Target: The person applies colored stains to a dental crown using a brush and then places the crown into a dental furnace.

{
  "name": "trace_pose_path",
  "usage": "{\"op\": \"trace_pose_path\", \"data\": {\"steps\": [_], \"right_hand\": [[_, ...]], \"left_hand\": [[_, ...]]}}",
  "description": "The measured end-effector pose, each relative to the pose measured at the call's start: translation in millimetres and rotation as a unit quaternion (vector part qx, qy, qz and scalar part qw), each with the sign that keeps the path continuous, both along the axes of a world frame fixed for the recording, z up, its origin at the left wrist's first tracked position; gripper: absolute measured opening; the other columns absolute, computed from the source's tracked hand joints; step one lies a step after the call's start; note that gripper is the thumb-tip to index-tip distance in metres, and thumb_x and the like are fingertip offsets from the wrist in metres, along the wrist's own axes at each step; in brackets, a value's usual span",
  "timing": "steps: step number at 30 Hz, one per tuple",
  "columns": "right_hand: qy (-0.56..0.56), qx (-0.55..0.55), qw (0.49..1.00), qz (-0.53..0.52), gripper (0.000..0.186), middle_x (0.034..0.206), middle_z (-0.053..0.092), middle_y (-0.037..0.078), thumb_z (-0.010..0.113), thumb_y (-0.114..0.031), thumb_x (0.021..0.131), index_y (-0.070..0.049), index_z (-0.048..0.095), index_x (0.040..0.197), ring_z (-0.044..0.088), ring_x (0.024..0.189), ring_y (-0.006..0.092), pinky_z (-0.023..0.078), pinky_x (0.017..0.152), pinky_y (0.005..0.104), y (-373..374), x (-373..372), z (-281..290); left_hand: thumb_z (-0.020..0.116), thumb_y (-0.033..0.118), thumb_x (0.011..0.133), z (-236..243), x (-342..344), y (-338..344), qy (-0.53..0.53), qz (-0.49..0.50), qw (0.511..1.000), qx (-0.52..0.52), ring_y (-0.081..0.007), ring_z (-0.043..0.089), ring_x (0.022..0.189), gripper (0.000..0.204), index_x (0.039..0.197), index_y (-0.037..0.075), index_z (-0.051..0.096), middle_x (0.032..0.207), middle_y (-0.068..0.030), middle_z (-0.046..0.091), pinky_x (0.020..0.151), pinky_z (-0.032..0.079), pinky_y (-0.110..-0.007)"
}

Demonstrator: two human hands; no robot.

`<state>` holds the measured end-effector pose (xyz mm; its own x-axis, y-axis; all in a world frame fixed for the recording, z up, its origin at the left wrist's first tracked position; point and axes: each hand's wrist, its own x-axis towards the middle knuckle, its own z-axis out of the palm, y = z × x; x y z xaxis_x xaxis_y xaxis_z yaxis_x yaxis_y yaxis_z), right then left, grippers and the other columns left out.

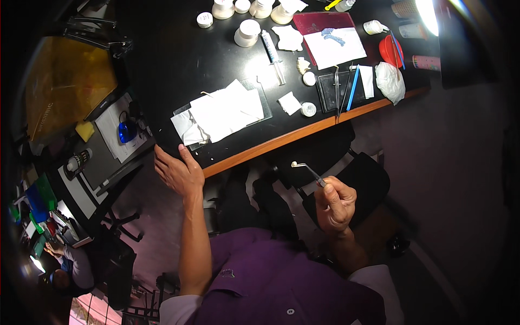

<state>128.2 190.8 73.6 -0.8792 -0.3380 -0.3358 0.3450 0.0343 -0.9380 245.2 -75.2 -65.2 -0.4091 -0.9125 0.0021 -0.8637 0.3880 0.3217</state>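
My right hand point(336, 203) grips slim metal tweezers point(309, 169) with a bent end, held above the floor in front of the table. At their tip is a small cream-coloured piece point(294, 164), too small to tell its kind. My left hand point(181, 170) is at the table's near left corner, fingers stretched out and holding nothing. Closest to it lie white paper sheets point(222, 111) on a dark glass-like plate point(264, 104), with a thin tool on top.
A large syringe point(273, 57), white jars point(247, 33), a black tray point(327, 93) with a blue stick point(353, 88), a dark red folder point(303, 24) and a white plastic bag point(390, 82) occupy the black table. Beneath its wooden edge point(271, 149) stands a chair point(357, 189). Another person point(81, 268) sits lower left.
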Motion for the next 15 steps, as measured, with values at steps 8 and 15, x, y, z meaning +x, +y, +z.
{"op": "trace_pose_path", "data": {"steps": [8, 15], "right_hand": [[-0.173, -0.117, 0.978, -0.004, 0.027, 0.06, 0.046, -0.002, 0.059, -0.021, 0.1, 0.003, 0.07, 0.106, 0.037, 0.05, 0.0066, 0.029, 0.047, 0.0239, 3.0, 10.2, -8.2], [-0.256, -0.232, 0.938, -0.014, 0.026, 0.062, 0.045, -0.002, 0.054, -0.016, 0.103, 0.004, 0.069, 0.111, 0.035, 0.052, 0.006, 0.03, 0.05, 0.0223, 2.6, 12.5, -9.4]], "left_hand": [[0.049, 0.04, 0.099, -2.4, 1.3, -0.2, -0.001, 0.0, 1.0, -0.006, -0.0449, 0.046, 0.124, 0.065, 0.141, -0.008, 0.037, 0.133, -0.0293, 0.05, 0.105, 0.036, -0.051], [0.049, 0.04, 0.099, -2.3, 1.5, 0.8, -0.002, -0.001, 1.0, -0.01, -0.0447, 0.047, 0.124, 0.065, 0.141, -0.008, 0.037, 0.133, -0.029, 0.05, 0.105, 0.036, -0.051]]}}
